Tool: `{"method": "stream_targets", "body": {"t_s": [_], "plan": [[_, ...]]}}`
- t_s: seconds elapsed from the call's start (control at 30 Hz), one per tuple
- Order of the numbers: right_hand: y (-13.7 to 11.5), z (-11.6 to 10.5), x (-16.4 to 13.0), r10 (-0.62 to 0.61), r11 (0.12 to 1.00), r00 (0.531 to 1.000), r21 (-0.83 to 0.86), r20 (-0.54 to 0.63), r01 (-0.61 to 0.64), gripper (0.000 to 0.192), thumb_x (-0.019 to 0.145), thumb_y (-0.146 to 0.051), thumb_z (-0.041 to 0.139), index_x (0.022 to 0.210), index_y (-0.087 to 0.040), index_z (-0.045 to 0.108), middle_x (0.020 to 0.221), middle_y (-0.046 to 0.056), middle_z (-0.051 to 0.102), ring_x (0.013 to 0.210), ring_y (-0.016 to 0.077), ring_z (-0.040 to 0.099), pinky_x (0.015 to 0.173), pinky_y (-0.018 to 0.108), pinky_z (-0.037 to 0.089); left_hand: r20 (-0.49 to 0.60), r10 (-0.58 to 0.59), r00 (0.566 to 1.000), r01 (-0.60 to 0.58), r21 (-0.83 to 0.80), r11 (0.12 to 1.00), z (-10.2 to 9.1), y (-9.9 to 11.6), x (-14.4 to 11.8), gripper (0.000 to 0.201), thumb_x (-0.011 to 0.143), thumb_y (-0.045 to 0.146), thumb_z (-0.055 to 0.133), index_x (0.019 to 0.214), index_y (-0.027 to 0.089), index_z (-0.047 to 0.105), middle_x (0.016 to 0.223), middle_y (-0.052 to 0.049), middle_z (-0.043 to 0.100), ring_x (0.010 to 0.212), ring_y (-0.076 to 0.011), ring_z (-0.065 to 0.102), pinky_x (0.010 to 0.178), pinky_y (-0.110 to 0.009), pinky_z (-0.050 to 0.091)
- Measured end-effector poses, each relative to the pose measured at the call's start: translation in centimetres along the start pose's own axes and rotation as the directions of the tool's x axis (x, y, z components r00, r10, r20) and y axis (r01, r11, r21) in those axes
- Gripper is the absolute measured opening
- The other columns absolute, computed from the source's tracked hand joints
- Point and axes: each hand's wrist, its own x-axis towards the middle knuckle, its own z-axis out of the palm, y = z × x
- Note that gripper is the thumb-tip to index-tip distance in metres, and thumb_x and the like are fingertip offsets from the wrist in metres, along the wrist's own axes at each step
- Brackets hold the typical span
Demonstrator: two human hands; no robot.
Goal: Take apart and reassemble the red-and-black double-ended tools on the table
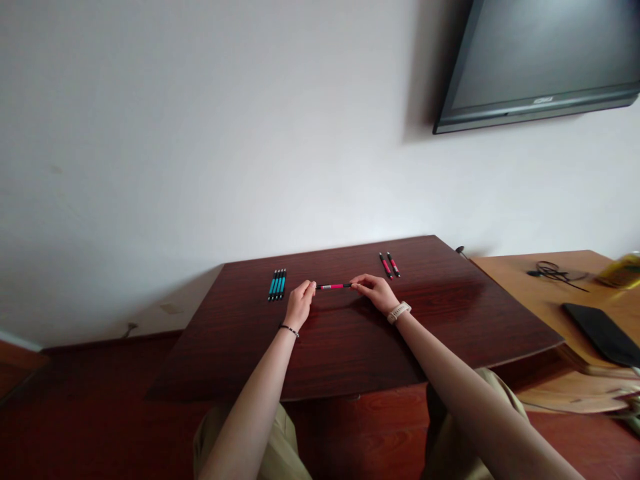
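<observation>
Both hands hold one pink pen (333, 287) level just above a dark wooden table (350, 347). My left hand (300, 302) pinches its left black end; a thin bracelet is on that wrist. My right hand (376, 292) pinches its right black end and wears a pale watch. Several blue pens (277, 284) lie side by side left of my left hand. Two more pink pens (389, 265) lie beyond my right hand toward the table's far edge.
A lighter wooden desk (560, 287) stands at the right with a black tablet (603, 332), a tangle of cable (553, 271) and a yellowish object at the frame edge. A dark screen (540, 60) hangs on the white wall.
</observation>
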Motion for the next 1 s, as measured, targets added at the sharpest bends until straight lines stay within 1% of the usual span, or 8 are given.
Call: {"method": "stream_targets", "body": {"t_s": [0.13, 0.3, 0.47, 0.63, 0.8, 0.9, 1.0], "plan": [[0.04, 0.04, -0.01, -0.004, 1.000, 1.000, 0.009, 0.006, 0.004, 0.034, 0.087, -0.051, 0.080, 0.104, -0.022, 0.079, 0.099, 0.008, 0.082, 0.092, 0.0263, 0.076, 0.082, 0.036, 0.057, 0.001, -0.019, 1.000, 0.019, 0.012, 1.000, 0.14, -0.52, 0.19, 0.052, 0.104, 0.060, 0.045, 0.070, 0.022, 0.049, 0.064, 0.001, 0.051, 0.060, -0.0150, 0.047, 0.060, -0.027, 0.034], [0.16, -0.03, 0.03, -0.009, 1.000, 1.000, -0.004, 0.007, 0.009, 0.035, 0.086, -0.052, 0.081, 0.105, -0.022, 0.079, 0.099, 0.008, 0.082, 0.092, 0.0262, 0.076, 0.082, 0.036, 0.057, 0.001, -0.041, 0.999, 0.041, 0.009, 0.999, 0.23, -0.79, 0.20, 0.054, 0.104, 0.062, 0.045, 0.067, 0.022, 0.046, 0.060, 0.001, 0.049, 0.056, -0.0149, 0.044, 0.056, -0.028, 0.030], [0.35, -0.08, 0.10, -0.022, 0.999, 1.000, -0.024, 0.004, 0.022, 0.033, 0.086, -0.051, 0.081, 0.104, -0.023, 0.080, 0.100, 0.007, 0.081, 0.092, 0.0253, 0.074, 0.082, 0.036, 0.056, -0.009, -0.032, 0.999, 0.032, 0.036, 0.999, 0.14, -0.57, 0.17, 0.057, 0.104, 0.062, 0.045, 0.064, 0.022, 0.046, 0.058, 0.001, 0.050, 0.056, -0.0154, 0.045, 0.056, -0.029, 0.030], [0.63, -0.15, 0.19, -0.040, 0.996, 0.999, -0.075, -0.017, 0.039, 0.034, 0.085, -0.052, 0.081, 0.105, -0.023, 0.080, 0.096, 0.006, 0.080, 0.084, 0.0234, 0.071, 0.077, 0.035, 0.055, -0.009, -0.037, 0.999, 0.037, 0.017, 0.999, 0.12, -0.72, 0.21, 0.058, 0.103, 0.064, 0.047, 0.062, 0.023, 0.045, 0.057, 0.000, 0.049, 0.055, -0.0154, 0.043, 0.055, -0.029, 0.030], [0.64, -0.15, 0.13, -0.041, 0.997, 0.999, -0.068, -0.010, 0.041, 0.033, 0.085, -0.050, 0.081, 0.104, -0.023, 0.080, 0.097, 0.006, 0.080, 0.085, 0.0234, 0.071, 0.077, 0.034, 0.054, -0.016, -0.030, 0.999, 0.030, 0.015, 0.999, 0.16, -0.64, 0.16, 0.059, 0.103, 0.063, 0.046, 0.061, 0.023, 0.043, 0.057, 0.001, 0.048, 0.054, -0.0148, 0.043, 0.056, -0.029, 0.031], [0.61, -0.17, 0.10, -0.036, 0.998, 0.999, -0.054, -0.033, 0.035, 0.034, 0.085, -0.051, 0.081, 0.104, -0.023, 0.080, 0.100, 0.007, 0.080, 0.087, 0.0238, 0.071, 0.077, 0.035, 0.055, 0.014, -0.044, 0.999, 0.045, -0.014, 0.999, 0.17, -0.31, 0.05, 0.053, 0.104, 0.061, 0.046, 0.068, 0.022, 0.050, 0.056, 0.002, 0.048, 0.053, -0.0148, 0.045, 0.057, -0.028, 0.034], [0.61, -0.18, 0.11, -0.024, 0.999, 0.999, -0.034, -0.049, 0.022, 0.036, 0.085, -0.053, 0.081, 0.104, -0.023, 0.079, 0.102, 0.007, 0.081, 0.090, 0.0245, 0.072, 0.080, 0.036, 0.056, 0.068, -0.025, 0.997, 0.031, -0.091, 0.995, 0.12, 0.02, -0.06, 0.040, 0.103, 0.057, 0.050, 0.083, 0.023, 0.057, 0.060, 0.004, 0.050, 0.056, -0.0147, 0.050, 0.061, -0.027, 0.039]]}}
